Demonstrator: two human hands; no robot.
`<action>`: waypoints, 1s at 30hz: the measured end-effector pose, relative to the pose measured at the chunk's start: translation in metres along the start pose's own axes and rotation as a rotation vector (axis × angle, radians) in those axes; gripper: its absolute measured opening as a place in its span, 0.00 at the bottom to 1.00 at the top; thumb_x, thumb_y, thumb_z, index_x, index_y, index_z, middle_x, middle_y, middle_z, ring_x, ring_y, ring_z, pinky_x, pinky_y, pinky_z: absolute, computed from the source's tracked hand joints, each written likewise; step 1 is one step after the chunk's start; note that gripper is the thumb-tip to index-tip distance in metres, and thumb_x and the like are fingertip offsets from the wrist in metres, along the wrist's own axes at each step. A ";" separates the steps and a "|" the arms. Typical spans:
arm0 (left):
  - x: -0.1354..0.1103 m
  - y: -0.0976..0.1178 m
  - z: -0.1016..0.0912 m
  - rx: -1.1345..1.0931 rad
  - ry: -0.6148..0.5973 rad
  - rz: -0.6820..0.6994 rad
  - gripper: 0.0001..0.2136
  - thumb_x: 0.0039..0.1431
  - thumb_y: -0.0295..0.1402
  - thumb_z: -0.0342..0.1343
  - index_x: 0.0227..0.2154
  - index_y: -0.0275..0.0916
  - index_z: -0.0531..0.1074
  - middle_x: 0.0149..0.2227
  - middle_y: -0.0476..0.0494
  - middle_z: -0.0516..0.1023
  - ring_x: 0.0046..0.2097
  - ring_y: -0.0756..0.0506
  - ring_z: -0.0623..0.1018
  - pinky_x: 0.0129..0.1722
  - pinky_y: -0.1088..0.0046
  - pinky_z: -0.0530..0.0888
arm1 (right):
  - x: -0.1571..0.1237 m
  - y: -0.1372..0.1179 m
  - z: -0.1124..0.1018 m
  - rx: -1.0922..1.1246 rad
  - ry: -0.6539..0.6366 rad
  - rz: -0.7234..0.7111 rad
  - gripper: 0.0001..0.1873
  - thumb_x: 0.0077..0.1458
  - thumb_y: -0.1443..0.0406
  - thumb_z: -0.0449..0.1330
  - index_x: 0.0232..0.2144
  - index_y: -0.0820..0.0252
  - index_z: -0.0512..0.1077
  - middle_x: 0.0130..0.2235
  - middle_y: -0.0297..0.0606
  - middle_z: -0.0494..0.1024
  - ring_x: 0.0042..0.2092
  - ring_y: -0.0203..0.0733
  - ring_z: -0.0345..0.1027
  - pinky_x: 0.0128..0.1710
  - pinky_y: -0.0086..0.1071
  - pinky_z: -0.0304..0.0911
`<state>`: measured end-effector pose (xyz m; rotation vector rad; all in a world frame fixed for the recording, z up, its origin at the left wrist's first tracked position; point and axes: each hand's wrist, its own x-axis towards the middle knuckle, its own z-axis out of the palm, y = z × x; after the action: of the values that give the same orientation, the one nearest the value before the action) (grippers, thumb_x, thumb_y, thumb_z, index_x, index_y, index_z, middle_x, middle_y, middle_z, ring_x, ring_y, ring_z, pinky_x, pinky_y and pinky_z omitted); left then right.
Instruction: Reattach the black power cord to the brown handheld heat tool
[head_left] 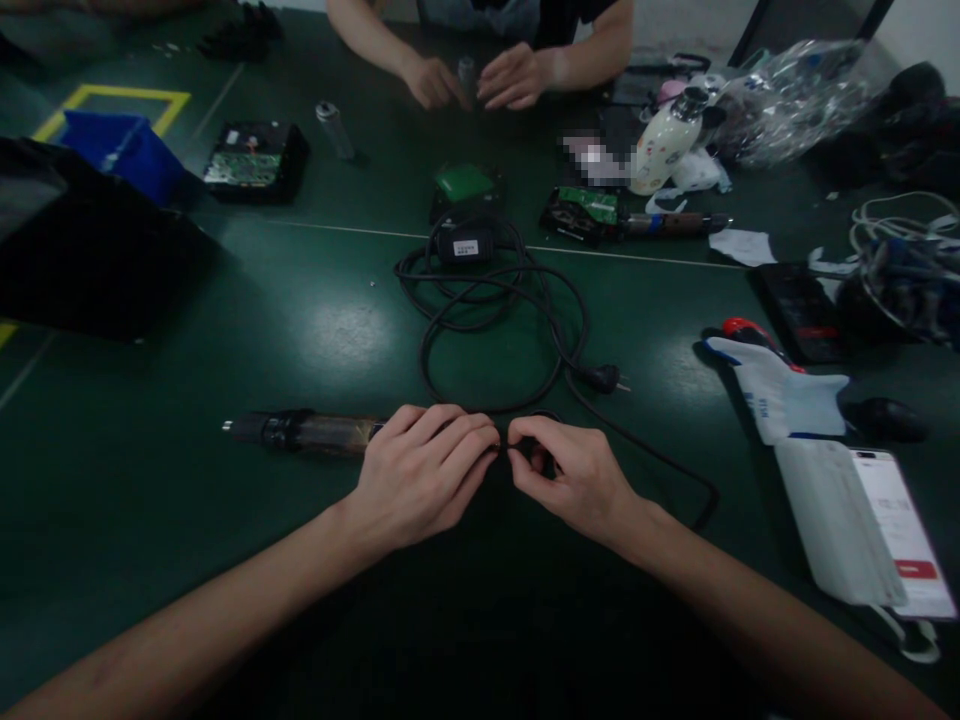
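Note:
An electric screwdriver (330, 433) with a dark cylindrical body lies on the green table, its metal tip pointing left. My left hand (427, 470) is closed over its right end, palm down, covering that part. Beside it, at the fingertips of the left hand, my right hand (570, 470) is closed in a pinch. Something small and dark shows between its thumb and index finger, too hidden to name. A black cable (487, 405) lies coiled just beyond both hands, with a plug (604, 378) at the right and a labelled inline box (466, 243) at the back.
Across the table, a co-worker's hands (514, 78) handle a small cylinder. Opened housings with circuit boards (255, 160) stand farther back. At right lie a glove (787, 390), a face mask (840, 520) and a phone (900, 530). A black bag (82, 240) and blue bin (124, 150) are left.

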<state>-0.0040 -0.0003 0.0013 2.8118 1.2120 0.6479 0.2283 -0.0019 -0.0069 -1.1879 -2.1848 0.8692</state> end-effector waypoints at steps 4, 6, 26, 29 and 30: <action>0.000 0.000 0.000 0.017 0.004 -0.008 0.08 0.68 0.34 0.59 0.47 0.40 0.75 0.49 0.46 0.84 0.48 0.43 0.80 0.43 0.61 0.69 | 0.000 0.001 0.001 0.008 0.001 0.001 0.06 0.64 0.69 0.60 0.44 0.57 0.71 0.35 0.32 0.78 0.30 0.34 0.71 0.31 0.28 0.63; 0.000 0.000 0.001 0.030 0.011 -0.013 0.07 0.68 0.35 0.59 0.45 0.40 0.75 0.48 0.46 0.84 0.47 0.43 0.80 0.43 0.61 0.69 | 0.000 0.001 0.001 0.014 0.001 0.004 0.06 0.64 0.69 0.60 0.44 0.57 0.71 0.35 0.32 0.78 0.30 0.34 0.71 0.31 0.28 0.64; 0.000 -0.001 0.001 0.056 0.014 0.015 0.08 0.68 0.36 0.60 0.45 0.40 0.76 0.47 0.45 0.84 0.48 0.42 0.80 0.43 0.61 0.70 | 0.000 0.000 -0.001 0.010 -0.012 0.003 0.06 0.65 0.68 0.59 0.45 0.56 0.71 0.35 0.32 0.77 0.31 0.34 0.71 0.31 0.27 0.64; 0.000 -0.001 0.000 0.040 0.013 0.010 0.08 0.67 0.36 0.60 0.46 0.40 0.76 0.47 0.46 0.84 0.48 0.42 0.80 0.43 0.61 0.70 | 0.000 0.001 0.000 0.009 -0.003 0.005 0.07 0.65 0.68 0.60 0.45 0.56 0.71 0.35 0.32 0.76 0.31 0.34 0.71 0.31 0.27 0.64; -0.001 0.000 0.000 0.034 0.013 0.010 0.09 0.66 0.36 0.60 0.46 0.40 0.76 0.47 0.46 0.84 0.48 0.42 0.80 0.43 0.60 0.70 | 0.000 0.001 0.000 0.010 -0.004 0.005 0.07 0.65 0.68 0.60 0.45 0.56 0.71 0.35 0.32 0.76 0.31 0.34 0.71 0.31 0.27 0.64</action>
<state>-0.0045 -0.0005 0.0007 2.8474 1.2242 0.6531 0.2288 -0.0017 -0.0072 -1.1885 -2.1791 0.8850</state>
